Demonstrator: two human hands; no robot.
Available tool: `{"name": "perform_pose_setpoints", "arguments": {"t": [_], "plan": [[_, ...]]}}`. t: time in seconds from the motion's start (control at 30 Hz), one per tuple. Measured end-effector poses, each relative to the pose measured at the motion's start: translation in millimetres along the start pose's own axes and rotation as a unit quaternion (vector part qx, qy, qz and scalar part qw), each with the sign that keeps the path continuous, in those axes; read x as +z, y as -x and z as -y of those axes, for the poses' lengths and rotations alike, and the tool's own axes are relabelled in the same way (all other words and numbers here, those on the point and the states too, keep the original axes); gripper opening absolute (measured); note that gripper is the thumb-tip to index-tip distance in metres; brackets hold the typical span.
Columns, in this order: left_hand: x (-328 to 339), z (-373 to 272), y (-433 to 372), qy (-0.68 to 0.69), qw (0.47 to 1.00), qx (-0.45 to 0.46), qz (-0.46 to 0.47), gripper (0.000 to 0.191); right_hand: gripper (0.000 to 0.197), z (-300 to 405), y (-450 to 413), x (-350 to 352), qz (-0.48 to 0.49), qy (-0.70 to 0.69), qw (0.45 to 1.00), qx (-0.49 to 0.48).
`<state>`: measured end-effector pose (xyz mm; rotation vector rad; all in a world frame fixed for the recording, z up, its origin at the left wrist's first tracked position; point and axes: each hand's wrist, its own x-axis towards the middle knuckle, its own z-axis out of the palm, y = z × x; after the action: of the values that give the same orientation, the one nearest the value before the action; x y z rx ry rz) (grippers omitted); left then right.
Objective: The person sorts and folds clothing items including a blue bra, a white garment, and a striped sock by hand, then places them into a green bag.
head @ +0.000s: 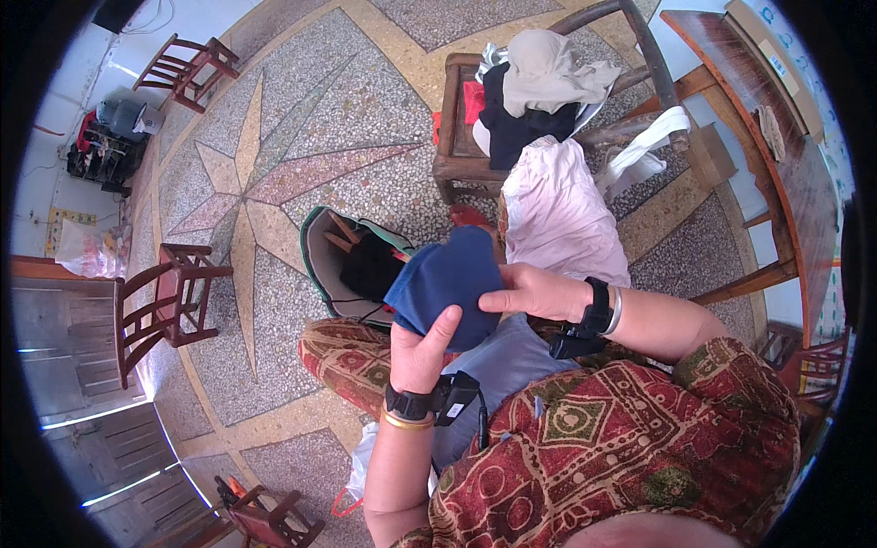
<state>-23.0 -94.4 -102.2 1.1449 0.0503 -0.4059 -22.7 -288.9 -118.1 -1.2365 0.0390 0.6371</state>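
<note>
A folded dark blue cloth point(449, 288) is held up in front of my lap. My left hand point(419, 353) grips its lower left side, thumb on the near face. On the cloth's right side, my right hand point(538, 293) presses with its thumb, the fingers partly hidden behind. Just beyond it an open bag point(316, 257) with a pale lining and green rim stands on the floor. Inside the bag are a black item point(370, 268) and wooden sticks point(340, 233). Light blue-grey fabric point(503, 383) lies across my lap.
A wooden chair point(449, 147) ahead carries black cloth point(527, 123), a beige garment point(548, 72) and a red packet point(473, 103). Pale pink fabric point(565, 212) drapes down beside it. A wooden table point(798, 205) stands at right. Small chairs point(179, 294) line the left; a white plastic bag point(363, 459) lies below.
</note>
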Motion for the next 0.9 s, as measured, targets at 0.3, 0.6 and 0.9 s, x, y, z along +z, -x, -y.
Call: {"name": "perform_pose_setpoints", "arguments": {"t": [0.3,0.6,0.9], "plan": [[-10.7,4.5,-8.0,0.1,0.993,-0.044,-0.049,0.044,0.033,-9.0,-10.7,-22.3,0.096,-0.313,0.945,-0.009],[-21.5,6.7,-7.0,0.075,0.996,-0.016,-0.037,0.046,0.033,-5.5,-7.9,-9.8,-0.045,-0.263,0.962,-0.057],[-26.2,12.6,-1.1,0.005,1.0,0.012,-0.024,0.036,0.033,-2.4,-6.0,-8.0,-0.032,-0.273,0.961,0.012]]}}
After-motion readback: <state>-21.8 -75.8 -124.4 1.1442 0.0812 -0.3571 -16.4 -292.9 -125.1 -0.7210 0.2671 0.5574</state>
